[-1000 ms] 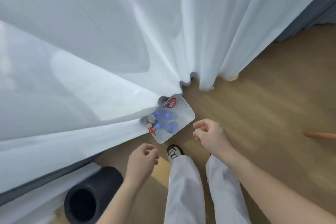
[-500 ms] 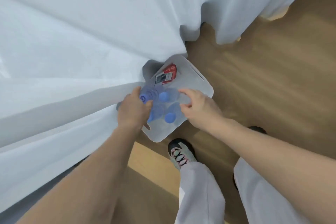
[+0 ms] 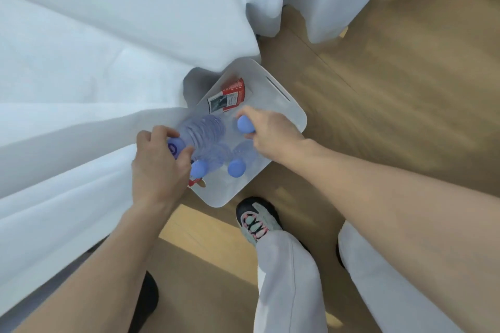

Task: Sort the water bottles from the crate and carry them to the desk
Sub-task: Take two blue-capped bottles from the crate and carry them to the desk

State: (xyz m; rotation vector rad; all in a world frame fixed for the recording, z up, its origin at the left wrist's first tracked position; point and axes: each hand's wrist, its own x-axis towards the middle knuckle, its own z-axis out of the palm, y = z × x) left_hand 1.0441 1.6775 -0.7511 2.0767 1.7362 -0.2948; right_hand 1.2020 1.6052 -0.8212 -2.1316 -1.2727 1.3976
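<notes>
White curtain (image 3: 108, 62) across 9 to 12 o'clock, draped over crate's far-left corner. Wood floor (image 3: 392, 116) from 1 to 5 o'clock. White crate (image 3: 286, 105) on floor at centre, just ahead of shoe (image 3: 257, 222) at 6 o'clock. Left hand (image 3: 159, 167) now closed round cap end of ribbed clear bottle (image 3: 203, 132), tipped up and partly out toward 9 o'clock; half a second ago only reaching in among caps. Right hand (image 3: 270, 132) now pinching blue cap (image 3: 245, 125) of second bottle at 1 o'clock of crate, body hidden under hand; earlier just touching down. Two more blue-capped bottles (image 3: 236, 167) upright at crate's near edge, red-labelled bottle (image 3: 230, 94) lying at 12 o'clock. Means: grasp done both sides, lift-out starting, sorting barely begun. No bench visible. Risk: curtain snagging left bottle.
</notes>
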